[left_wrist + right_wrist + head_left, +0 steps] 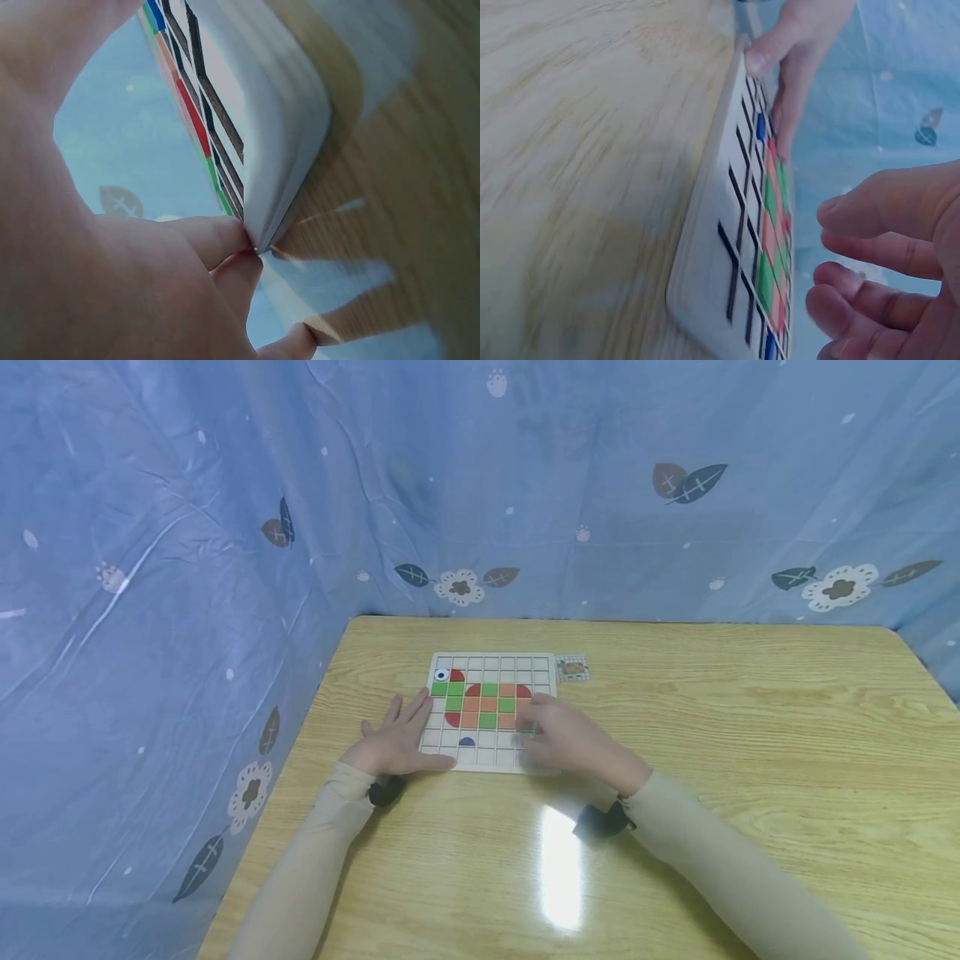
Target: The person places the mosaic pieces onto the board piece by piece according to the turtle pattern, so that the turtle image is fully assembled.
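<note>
A white grid board [487, 758] lies on the table, with red, green and orange tiles [488, 704] in its cells. An eye tile [442, 675] sits at the upper left, and a blue half-round tile [467, 742] lower down. My left hand [397, 745] is spread at the board's left corner, its thumb on the front rim and fingertips against the left edge. Over the board's right part hovers my right hand [562, 739], fingers loosely bent. In the right wrist view nothing shows between its fingertips; another blue tile [770, 346] lies near the board's right end.
A small picture card [573, 668] with a grid pattern lies beside the board's upper right corner. The wooden table [735, 727] reaches far to the right. A blue patterned curtain [540, 510] hangs behind the table and along its left side.
</note>
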Demonstrator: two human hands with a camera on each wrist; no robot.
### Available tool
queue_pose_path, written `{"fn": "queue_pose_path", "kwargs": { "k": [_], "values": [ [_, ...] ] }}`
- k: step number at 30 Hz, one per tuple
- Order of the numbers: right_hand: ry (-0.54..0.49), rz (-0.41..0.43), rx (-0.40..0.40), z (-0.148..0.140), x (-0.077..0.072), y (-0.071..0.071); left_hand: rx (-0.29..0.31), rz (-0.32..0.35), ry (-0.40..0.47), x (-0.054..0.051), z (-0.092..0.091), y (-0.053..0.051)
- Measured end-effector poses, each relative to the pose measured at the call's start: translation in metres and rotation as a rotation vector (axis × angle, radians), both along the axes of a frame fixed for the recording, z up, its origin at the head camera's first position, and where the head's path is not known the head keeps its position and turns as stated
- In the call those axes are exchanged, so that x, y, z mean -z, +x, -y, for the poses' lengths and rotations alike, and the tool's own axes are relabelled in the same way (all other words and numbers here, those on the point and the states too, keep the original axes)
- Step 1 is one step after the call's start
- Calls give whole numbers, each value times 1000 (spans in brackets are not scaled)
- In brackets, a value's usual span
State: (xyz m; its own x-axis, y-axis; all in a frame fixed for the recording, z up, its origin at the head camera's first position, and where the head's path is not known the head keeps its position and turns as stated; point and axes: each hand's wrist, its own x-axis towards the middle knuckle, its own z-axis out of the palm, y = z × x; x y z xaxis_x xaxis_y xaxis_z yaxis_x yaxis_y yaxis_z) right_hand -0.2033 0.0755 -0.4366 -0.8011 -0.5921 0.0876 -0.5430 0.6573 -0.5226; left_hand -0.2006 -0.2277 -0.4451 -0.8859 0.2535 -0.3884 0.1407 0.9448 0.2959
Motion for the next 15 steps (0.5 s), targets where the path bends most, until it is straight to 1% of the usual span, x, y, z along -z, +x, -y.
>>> {"fn": "queue_pose_path", "kwargs": {
  "k": [3, 8, 15],
  "values": [
    [14, -15, 14, -15, -1, 4, -1, -2, 5, 0, 0, 0],
    [9, -46, 48, -37, -2, 10, 1, -4, 1, -1, -1, 0],
    [22, -30, 105, -65, -9, 18, 1, -1, -1, -2, -1, 1]
  ]
}}
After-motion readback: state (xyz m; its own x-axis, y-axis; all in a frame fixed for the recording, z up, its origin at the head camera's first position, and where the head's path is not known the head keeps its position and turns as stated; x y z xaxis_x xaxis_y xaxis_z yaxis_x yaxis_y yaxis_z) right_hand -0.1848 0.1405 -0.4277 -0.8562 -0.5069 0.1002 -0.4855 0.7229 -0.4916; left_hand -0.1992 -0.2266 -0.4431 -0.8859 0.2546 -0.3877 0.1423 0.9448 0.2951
